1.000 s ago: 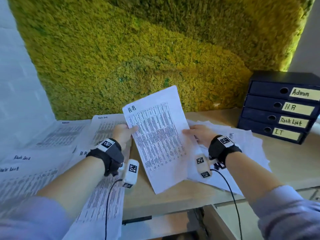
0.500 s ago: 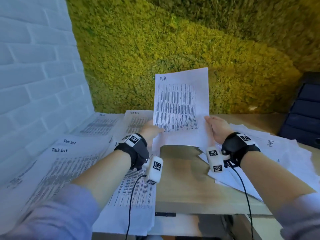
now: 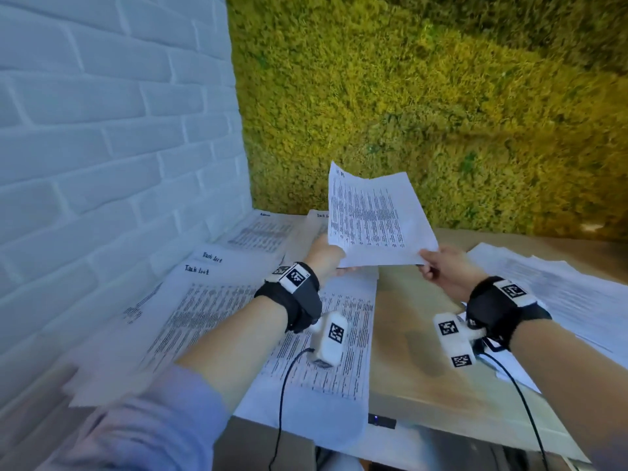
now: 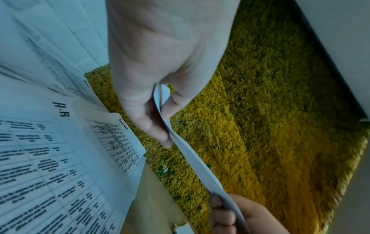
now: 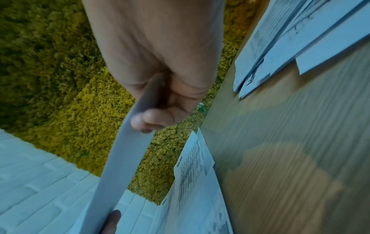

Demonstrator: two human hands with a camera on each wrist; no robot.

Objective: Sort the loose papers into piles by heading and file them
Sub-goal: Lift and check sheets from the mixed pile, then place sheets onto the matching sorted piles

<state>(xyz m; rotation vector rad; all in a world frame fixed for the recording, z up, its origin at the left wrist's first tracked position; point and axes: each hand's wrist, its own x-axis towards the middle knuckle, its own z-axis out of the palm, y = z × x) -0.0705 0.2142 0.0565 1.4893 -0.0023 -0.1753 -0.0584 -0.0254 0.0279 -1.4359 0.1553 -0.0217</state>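
Observation:
I hold one printed sheet headed H.R (image 3: 370, 219) up above the desk, tilted left. My left hand (image 3: 326, 256) pinches its lower left corner and my right hand (image 3: 438, 266) pinches its lower right corner. In the left wrist view the sheet (image 4: 192, 159) shows edge-on between thumb and fingers of my left hand (image 4: 160, 102), with my right hand (image 4: 236, 213) at its far end. The right wrist view shows my right hand (image 5: 160, 107) curled round the sheet's edge (image 5: 124, 152). Below lies a sorted H.R sheet (image 3: 336, 341) (image 4: 50, 158) and Task List sheets (image 3: 204, 294).
A loose heap of unsorted papers (image 3: 557, 294) (image 5: 284, 41) lies on the wooden desk (image 3: 411, 365) at the right. A white brick wall (image 3: 102, 147) closes the left side and a yellow-green moss wall (image 3: 441, 96) stands behind. More sorted sheets (image 3: 261, 232) lie at the back left.
The view has swung left, so the drawer unit at the right is out of frame. Both hands have carried the H.R sheet leftwards over the sorted piles, now gripping its bottom corners.

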